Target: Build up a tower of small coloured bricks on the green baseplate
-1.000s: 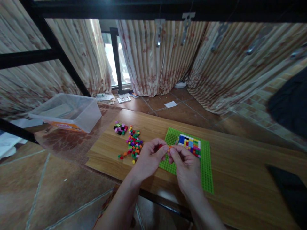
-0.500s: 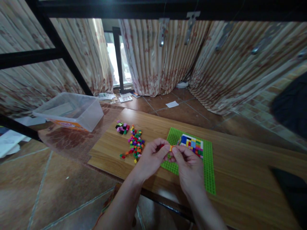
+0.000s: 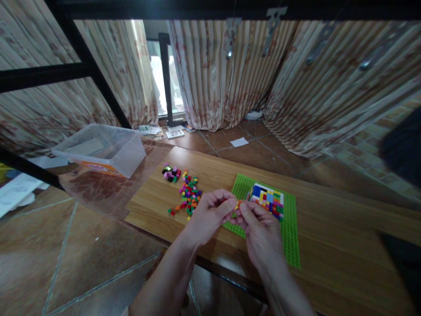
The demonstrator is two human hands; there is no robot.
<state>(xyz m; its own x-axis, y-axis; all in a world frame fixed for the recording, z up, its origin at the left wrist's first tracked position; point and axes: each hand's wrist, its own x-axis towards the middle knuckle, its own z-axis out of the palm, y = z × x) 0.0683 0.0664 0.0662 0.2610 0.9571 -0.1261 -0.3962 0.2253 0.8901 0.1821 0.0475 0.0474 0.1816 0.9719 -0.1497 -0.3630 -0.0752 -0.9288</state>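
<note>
Small orange and yellow building bricks [image 3: 237,205] are pinched between the fingertips of both my hands, over the left part of a green studded baseplate [image 3: 291,232]. My left hand [image 3: 212,215] closes on them from the left, thumb against fingers. From the right, my right hand [image 3: 265,226] grips them the same way. Whether they are one piece or two joined ones is hard to make out. Behind my right hand, a block of multicoloured bricks [image 3: 268,198] stands on the baseplate, partly covered by the fingers. Loose bricks [image 3: 190,193] lie scattered left of my left hand.
A second small heap of bricks [image 3: 171,173] lies farther back on the wooden table [image 3: 151,206]. Beyond the table's left end stands a clear plastic bin [image 3: 131,153]. A dark flat object [image 3: 399,259] is at the right. Black metal bars [image 3: 105,96] cross above and left.
The whole view has shifted slightly, so the scene sits a little farther right. My hands stay together at the bricks, with the fingers slightly turned around them.
</note>
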